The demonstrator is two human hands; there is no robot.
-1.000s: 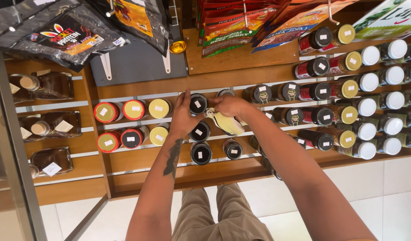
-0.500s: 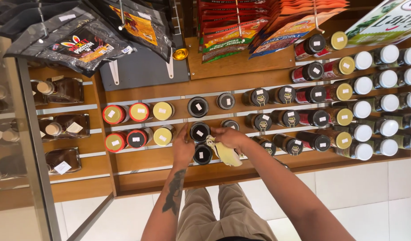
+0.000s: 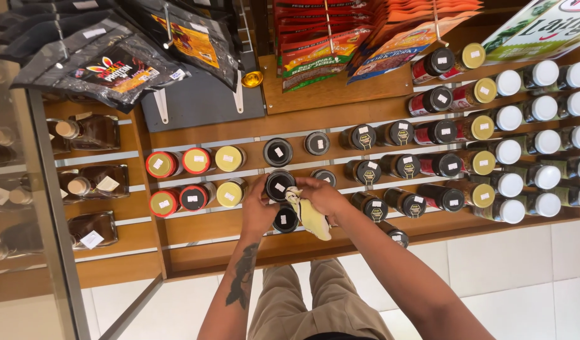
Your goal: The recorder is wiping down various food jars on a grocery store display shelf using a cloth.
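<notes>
- The left hand (image 3: 257, 211) curls around the side of a black-lidded jar (image 3: 280, 186) on the middle shelf (image 3: 239, 220), fingers wrapped on it.
- The right hand (image 3: 324, 196) grips the same jar from the other side and also pinches a yellow cloth (image 3: 310, 215), which hangs just below the jar.
- Another dark jar (image 3: 285, 220) sits just beneath, perhaps touching the cloth.
- Red and yellow lids (image 3: 195, 161) stand to the left.
</notes>
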